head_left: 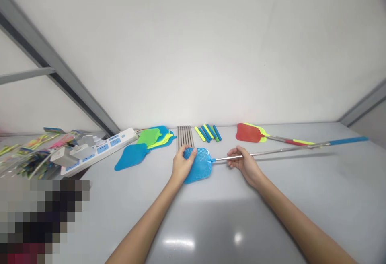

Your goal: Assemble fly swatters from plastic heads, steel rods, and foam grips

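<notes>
A blue fly swatter (202, 169) with a long metal rod and a blue grip (346, 140) is held across the middle, above the table. My left hand (182, 162) is closed on the edge of its perforated head, thumb on top. Around the rod, a little right of the head, my right hand (243, 163) curls loosely, and the rod lies across its fingers. Behind the left hand is a row of several metal rods (184, 135). Several yellow, blue and green grips (208, 133) lie just right of these.
Loose blue (132, 157) and green swatter heads (149, 137) lie at left. Beside them is a white power strip (104, 149) with plugged-in chargers and bagged items (36, 155). A red fly swatter (249, 133) overlaps a yellow one near the wall. The lower left corner is pixelated.
</notes>
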Demonstrator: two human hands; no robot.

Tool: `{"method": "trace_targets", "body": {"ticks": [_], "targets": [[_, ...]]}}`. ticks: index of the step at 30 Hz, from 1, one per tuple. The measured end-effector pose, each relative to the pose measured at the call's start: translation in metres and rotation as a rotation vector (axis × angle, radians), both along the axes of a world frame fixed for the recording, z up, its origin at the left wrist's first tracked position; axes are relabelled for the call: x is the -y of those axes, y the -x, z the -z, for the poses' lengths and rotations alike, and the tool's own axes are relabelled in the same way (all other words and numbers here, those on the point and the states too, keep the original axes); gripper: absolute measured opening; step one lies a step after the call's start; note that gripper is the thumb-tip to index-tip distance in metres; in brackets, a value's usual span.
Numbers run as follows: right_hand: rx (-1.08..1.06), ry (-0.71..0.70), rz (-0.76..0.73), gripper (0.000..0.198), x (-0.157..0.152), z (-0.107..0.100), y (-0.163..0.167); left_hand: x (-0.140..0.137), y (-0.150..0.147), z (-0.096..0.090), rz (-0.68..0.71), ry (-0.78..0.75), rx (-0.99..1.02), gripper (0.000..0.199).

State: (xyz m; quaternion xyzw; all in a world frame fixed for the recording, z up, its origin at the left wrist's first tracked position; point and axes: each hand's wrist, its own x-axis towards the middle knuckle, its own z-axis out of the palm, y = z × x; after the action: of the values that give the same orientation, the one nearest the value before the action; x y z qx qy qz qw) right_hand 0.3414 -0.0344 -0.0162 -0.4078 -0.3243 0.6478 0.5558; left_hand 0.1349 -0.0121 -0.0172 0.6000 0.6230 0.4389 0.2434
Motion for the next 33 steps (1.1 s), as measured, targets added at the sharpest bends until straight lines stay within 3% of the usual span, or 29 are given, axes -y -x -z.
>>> {"method": "trace_targets", "body": {"ticks": [8,24,33], "targets": [[-0.028,0.051,0.019,0.029,-0.002,-0.004,-0.003,-0.004,0.001,0.001,0.052,0.021,-0.028,0.03],[-0.29,0.033,0.405,0.028,-0.011,-0.005,-0.027,-0.002,0.001,0.001,0.001,0.015,-0.039,0.032],[-0.632,0.06,0.339,0.035,-0.016,-0.002,-0.041,0.004,-0.007,0.001,-0.015,0.007,-0.076,0.029]]}}
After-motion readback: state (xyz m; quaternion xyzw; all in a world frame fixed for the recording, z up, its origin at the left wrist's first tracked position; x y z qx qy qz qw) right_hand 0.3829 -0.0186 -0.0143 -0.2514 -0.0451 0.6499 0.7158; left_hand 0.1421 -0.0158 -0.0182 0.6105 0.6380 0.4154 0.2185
